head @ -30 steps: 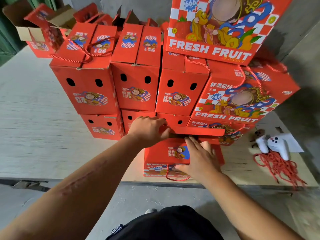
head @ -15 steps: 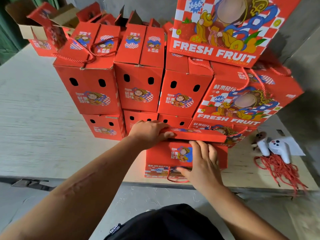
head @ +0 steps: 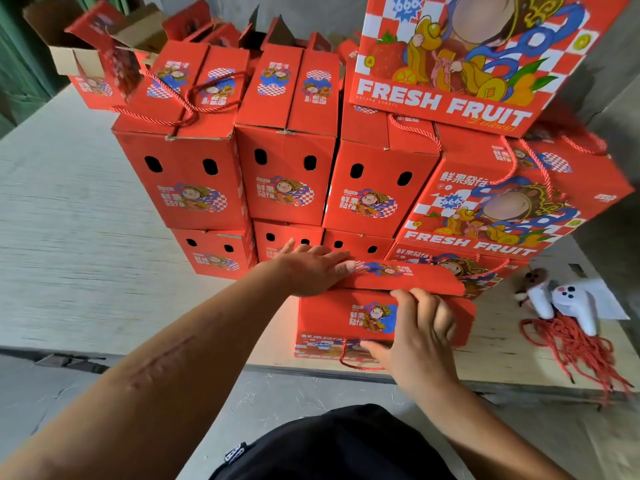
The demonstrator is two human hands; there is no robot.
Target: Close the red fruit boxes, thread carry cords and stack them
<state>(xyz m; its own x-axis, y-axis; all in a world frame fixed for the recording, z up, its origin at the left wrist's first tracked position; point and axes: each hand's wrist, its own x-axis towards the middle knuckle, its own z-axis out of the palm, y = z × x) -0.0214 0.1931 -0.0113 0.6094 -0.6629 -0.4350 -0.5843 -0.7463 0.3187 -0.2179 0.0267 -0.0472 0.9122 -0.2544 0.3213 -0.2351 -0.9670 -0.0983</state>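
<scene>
Your pale bench point(head: 69, 209) carries stacked red boxes point(head: 287, 174); the near-edge box point(head: 346, 317) is partly hidden behind your hands. Your left hand point(head: 311, 271) lies flat, fingers straight, on its lid flap point(head: 408, 277). Your right hand point(head: 419, 337) seemingly curls fingers over the flap's edge.

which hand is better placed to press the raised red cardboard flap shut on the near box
Left. The left hand lies flat on the raised red cardboard flap; the right hand is lower, fingers curled at its front edge.
</scene>
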